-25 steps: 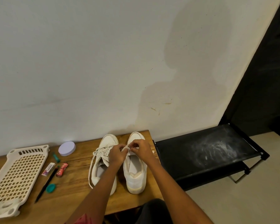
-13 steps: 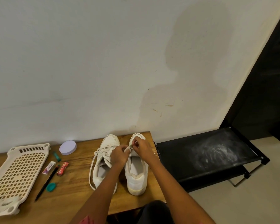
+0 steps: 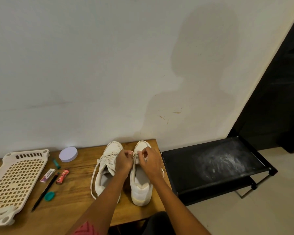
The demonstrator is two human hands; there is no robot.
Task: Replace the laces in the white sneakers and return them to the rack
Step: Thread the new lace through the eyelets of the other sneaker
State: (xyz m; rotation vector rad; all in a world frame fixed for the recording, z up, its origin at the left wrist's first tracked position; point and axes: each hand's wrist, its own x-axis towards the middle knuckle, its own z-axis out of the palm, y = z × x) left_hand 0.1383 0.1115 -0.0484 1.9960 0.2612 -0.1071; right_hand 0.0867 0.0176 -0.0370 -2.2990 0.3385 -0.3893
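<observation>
Over the toe end of the right sneaker (image 3: pixel 140 175), a lace (image 3: pixel 134 153) is pinched by the left hand (image 3: pixel 124 161) and right hand (image 3: pixel 149 161), now drawn closer together than before; lacing looks barely begun.

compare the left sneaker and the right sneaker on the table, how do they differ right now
The left sneaker is already laced, with loose lace ends trailing down its side; the right sneaker shows no lacing below the hands. Both hands, the left hand and the right hand, work a lace at the right sneaker's front, while the left sneaker is only crossed by the left forearm. Both are white, upright, side by side, toes toward the wall.
</observation>
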